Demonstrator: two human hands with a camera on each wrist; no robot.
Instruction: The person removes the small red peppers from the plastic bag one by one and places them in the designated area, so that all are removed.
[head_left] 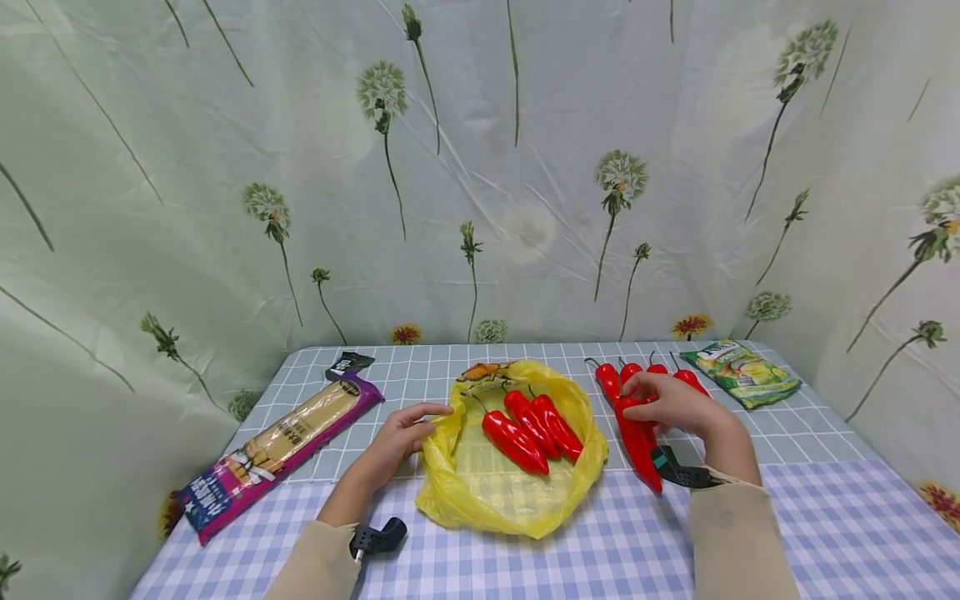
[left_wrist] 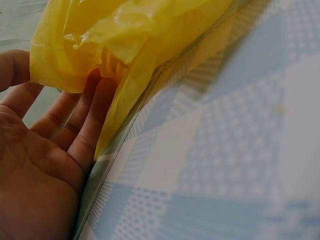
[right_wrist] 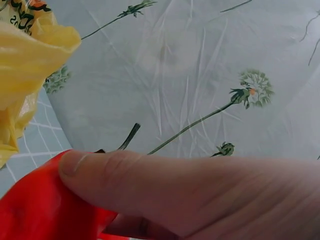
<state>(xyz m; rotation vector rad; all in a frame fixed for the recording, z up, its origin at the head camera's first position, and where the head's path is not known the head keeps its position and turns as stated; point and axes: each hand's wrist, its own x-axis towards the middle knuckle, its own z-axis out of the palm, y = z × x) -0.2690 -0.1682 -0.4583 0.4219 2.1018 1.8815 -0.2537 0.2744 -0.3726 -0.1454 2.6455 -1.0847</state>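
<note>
A yellow plastic bag (head_left: 510,521) lies with its mouth spread, and 3 red peppers (head_left: 516,442) lie inside it. At its left rim is my left hand (head_left: 401,437); in the left wrist view the fingers (left_wrist: 82,117) hold the crumpled yellow edge, and their tips are partly hidden behind the plastic. To the right of the bag, my right hand (head_left: 675,404) pinches a red pepper (head_left: 637,446) near its stem end, the tip hanging toward me. The right wrist view shows the thumb (right_wrist: 100,170) on that pepper's red skin. More red peppers (head_left: 609,381) lie around and behind this hand, partly covered.
A long purple-edged noodle packet (head_left: 285,454) lies at the left, with a small black packet (head_left: 348,364) behind it. A green and yellow packet (head_left: 742,372) lies at the back right. The table has a checked cloth (head_left: 540,575); a dandelion-print curtain (head_left: 525,192) stands behind.
</note>
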